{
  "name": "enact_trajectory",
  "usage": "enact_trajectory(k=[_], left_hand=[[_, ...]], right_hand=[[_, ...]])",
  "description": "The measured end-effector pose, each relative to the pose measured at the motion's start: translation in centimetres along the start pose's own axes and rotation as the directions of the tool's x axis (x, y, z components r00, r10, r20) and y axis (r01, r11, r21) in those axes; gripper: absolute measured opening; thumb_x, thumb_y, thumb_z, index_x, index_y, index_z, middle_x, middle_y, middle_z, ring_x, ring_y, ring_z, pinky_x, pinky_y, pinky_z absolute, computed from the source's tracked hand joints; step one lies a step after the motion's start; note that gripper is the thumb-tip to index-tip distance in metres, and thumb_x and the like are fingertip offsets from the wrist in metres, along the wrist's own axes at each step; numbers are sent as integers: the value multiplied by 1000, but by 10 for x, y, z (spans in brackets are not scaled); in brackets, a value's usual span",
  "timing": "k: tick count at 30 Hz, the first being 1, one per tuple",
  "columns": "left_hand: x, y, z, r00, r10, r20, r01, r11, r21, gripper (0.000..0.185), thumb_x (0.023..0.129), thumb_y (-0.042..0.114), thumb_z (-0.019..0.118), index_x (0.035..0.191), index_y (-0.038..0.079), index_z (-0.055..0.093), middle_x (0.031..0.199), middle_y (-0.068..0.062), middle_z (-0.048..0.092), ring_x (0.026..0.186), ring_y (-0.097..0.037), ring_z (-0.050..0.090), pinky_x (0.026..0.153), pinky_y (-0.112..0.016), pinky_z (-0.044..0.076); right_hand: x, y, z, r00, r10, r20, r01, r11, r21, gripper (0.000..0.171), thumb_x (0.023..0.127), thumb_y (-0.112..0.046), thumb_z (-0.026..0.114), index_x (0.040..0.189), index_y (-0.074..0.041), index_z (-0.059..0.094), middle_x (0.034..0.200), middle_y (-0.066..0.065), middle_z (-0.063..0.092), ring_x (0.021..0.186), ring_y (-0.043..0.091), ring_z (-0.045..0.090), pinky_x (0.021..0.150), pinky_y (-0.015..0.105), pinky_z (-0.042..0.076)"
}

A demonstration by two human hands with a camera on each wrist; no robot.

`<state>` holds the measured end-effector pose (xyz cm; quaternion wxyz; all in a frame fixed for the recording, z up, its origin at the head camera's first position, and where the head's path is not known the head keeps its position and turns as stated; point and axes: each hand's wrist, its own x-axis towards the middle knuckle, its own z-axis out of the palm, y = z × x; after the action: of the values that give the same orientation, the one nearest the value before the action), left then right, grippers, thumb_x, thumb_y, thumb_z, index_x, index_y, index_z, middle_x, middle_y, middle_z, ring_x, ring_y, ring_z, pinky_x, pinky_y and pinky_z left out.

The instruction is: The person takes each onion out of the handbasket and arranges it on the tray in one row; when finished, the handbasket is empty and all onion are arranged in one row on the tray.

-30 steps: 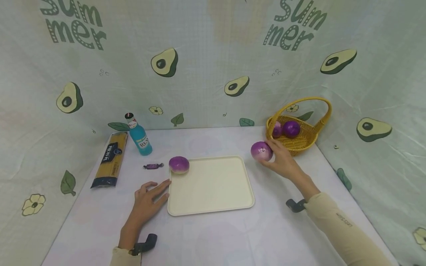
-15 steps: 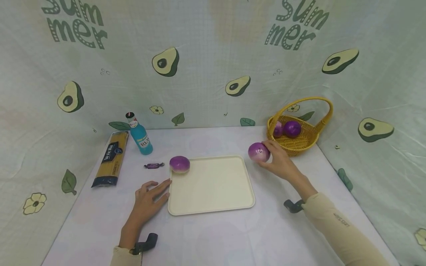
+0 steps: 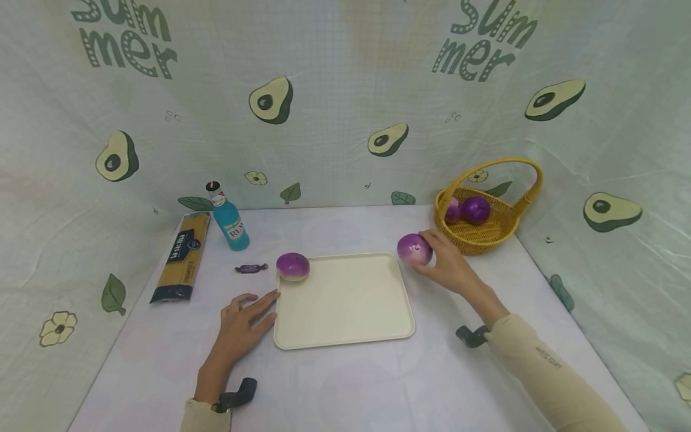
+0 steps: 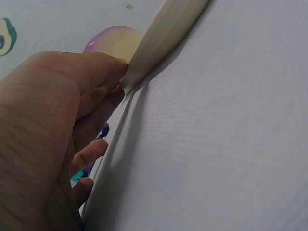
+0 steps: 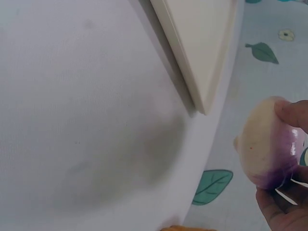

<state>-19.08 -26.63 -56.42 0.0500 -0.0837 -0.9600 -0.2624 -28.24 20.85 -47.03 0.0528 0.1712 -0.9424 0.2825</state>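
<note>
My right hand (image 3: pixel 452 264) pinches a purple-and-white turnip (image 3: pixel 414 249) between thumb and fingers, beyond the right far corner of the cream tray (image 3: pixel 345 300). In the right wrist view the held turnip (image 5: pixel 269 144) shows its pale end with a small nub, turned toward the tray (image 5: pixel 192 53). Fingertips of my left hand (image 3: pixel 243 327) touch the tray's left rim, the fingers fairly straight and spread. The left wrist view shows that hand (image 4: pixel 53 120) with thumb and forefinger right at the tray edge (image 4: pixel 159 43). Another turnip (image 3: pixel 293 267) sits at the tray's far left corner.
A yellow wicker basket (image 3: pixel 477 240) with a tall handle stands at the back right, holding two purple round vegetables (image 3: pixel 475 210). On the left are a spaghetti pack (image 3: pixel 182 258), a blue bottle (image 3: pixel 229 222) and a wrapped candy (image 3: pixel 251 269). A printed cloth hangs behind.
My right hand has carried the turnip a little left and nearer, away from the basket toward the tray. The left hand stays at the tray's rim.
</note>
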Motion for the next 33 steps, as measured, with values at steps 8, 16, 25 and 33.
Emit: enact_trajectory(k=[8, 16, 25, 33], left_hand=[[1, -1, 1, 1000, 1, 5, -1, 1000, -1, 51, 98, 54, 56, 146, 36, 52, 144, 7, 56, 134, -30, 34, 106, -58, 19], [1, 1, -1, 1000, -5, 4, 5, 1000, -1, 50, 98, 52, 57, 146, 35, 53, 142, 7, 57, 134, -29, 35, 106, -58, 19], [1, -2, 0, 1000, 21, -17, -21, 1000, -12, 50, 98, 51, 58, 145, 35, 54, 140, 7, 59, 132, -29, 37, 105, -58, 20], [1, -1, -2, 1000, 20, -14, -20, 1000, -21, 50, 98, 51, 59, 145, 35, 54, 140, 7, 59, 132, -29, 36, 106, -58, 19]], right_hand=[[0, -8, 5, 1000, -4, 28, 4, 1000, 18, 80, 84, -23, 82, 148, 3, 40, 148, 23, 40, 134, 42, 43, 108, 56, 39], [3, -13, 11, 999, -30, 37, 28, 999, 35, 78, 83, -20, 83, 146, 4, 43, 147, 22, 41, 134, 40, 42, 109, 54, 38], [6, -19, 20, 998, -43, 43, 40, 997, 71, 79, 83, -20, 83, 147, 3, 42, 148, 20, 41, 133, 40, 45, 109, 52, 38], [9, -27, 26, 998, -38, 57, 34, 997, 72, 80, 83, -20, 83, 147, 3, 42, 149, 20, 41, 133, 40, 45, 109, 52, 39]])
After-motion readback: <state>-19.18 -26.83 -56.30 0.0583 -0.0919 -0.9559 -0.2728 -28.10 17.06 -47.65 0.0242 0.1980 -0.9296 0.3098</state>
